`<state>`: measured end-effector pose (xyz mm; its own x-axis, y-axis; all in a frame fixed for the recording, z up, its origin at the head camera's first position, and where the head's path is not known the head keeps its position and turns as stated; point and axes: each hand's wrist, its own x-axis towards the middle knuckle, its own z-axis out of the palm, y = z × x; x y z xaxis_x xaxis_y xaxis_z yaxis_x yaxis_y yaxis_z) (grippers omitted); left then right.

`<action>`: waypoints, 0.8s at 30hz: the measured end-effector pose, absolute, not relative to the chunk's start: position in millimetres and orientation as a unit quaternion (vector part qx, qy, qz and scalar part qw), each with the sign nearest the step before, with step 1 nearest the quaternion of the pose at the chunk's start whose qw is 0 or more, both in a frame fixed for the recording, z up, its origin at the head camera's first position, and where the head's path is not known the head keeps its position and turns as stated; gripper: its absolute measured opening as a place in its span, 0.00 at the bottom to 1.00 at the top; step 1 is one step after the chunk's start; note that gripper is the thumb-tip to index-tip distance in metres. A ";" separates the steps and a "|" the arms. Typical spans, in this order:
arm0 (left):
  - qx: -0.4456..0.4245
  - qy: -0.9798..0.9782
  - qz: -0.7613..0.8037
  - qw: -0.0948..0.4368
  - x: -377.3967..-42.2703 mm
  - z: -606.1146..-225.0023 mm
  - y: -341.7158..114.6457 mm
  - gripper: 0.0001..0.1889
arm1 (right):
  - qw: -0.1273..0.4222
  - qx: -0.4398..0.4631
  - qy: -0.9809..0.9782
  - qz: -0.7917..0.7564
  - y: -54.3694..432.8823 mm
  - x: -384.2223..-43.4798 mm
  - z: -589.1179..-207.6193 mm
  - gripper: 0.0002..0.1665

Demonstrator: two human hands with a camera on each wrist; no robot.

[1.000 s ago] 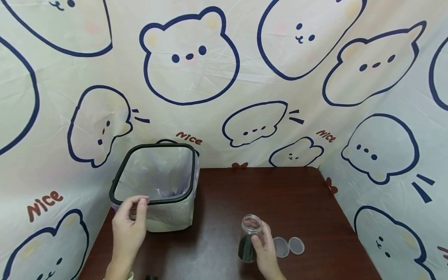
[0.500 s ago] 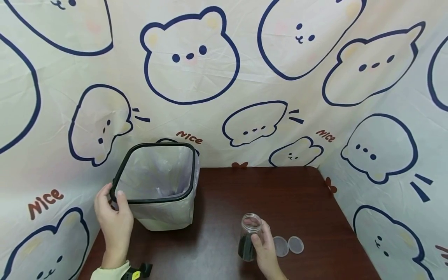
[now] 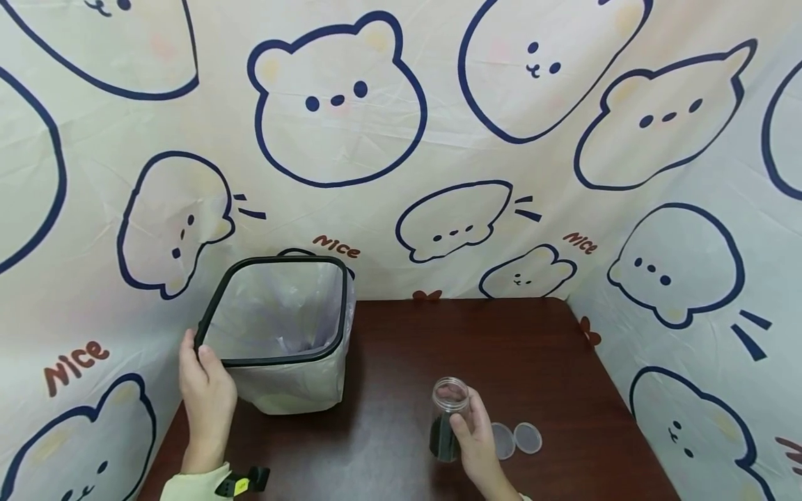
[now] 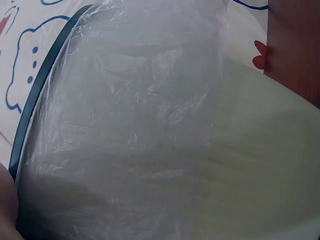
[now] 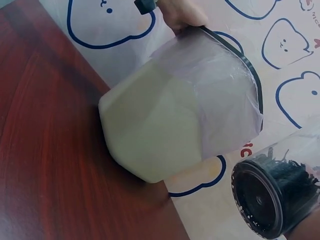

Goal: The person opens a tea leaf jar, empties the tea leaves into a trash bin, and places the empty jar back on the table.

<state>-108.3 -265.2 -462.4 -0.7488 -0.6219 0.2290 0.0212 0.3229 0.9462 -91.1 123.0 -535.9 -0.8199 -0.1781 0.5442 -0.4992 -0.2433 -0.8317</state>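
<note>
A trash bin [image 3: 294, 393] with a black rim and a translucent liner bag [image 4: 140, 100] stands at the left of the table in the head view. My left hand [image 3: 207, 396] grips its near left corner, with fingers outside the rim and the thumb at the front. Over the table to the right, my right hand [image 3: 479, 445] holds a clear jar [image 3: 446, 421] upright, with no lid on its mouth. Dark thin shreds [image 5: 295, 185] fill its lower part; their kind is unclear. Beside that hand lie two clear round discs [image 3: 528, 438], which look like lids.
The dark brown wooden table [image 3: 401, 348] runs back to a cloth backdrop [image 3: 338, 139] printed with cartoon animals. This cloth also rises along the left and right sides. A black strap with a yellow mark [image 3: 241, 483] sits at the left sleeve.
My left hand has moved left from in front of the bin's near rim to its near left corner and now grips it. The right hand and the jar stay almost in place.
</note>
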 end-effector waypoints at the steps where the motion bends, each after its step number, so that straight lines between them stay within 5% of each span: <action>1: 0.198 -0.760 -0.545 0.294 -108.1 -462.2 -265.4 0.29 | 0.109 0.279 -0.607 0.736 123.1 -92.4 -535.1 0.26; 24: 0.205 -0.760 -0.538 0.301 -108.7 -463.7 -268.4 0.28 | 0.066 0.279 -0.719 0.632 140.2 -147.6 -467.6 0.26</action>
<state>-108.7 -268.4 -463.7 -0.7351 -0.6349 0.2376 0.0129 0.3373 0.9413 -147.6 140.2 -467.6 -0.8350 -0.3179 0.4490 -0.4861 0.0438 -0.8728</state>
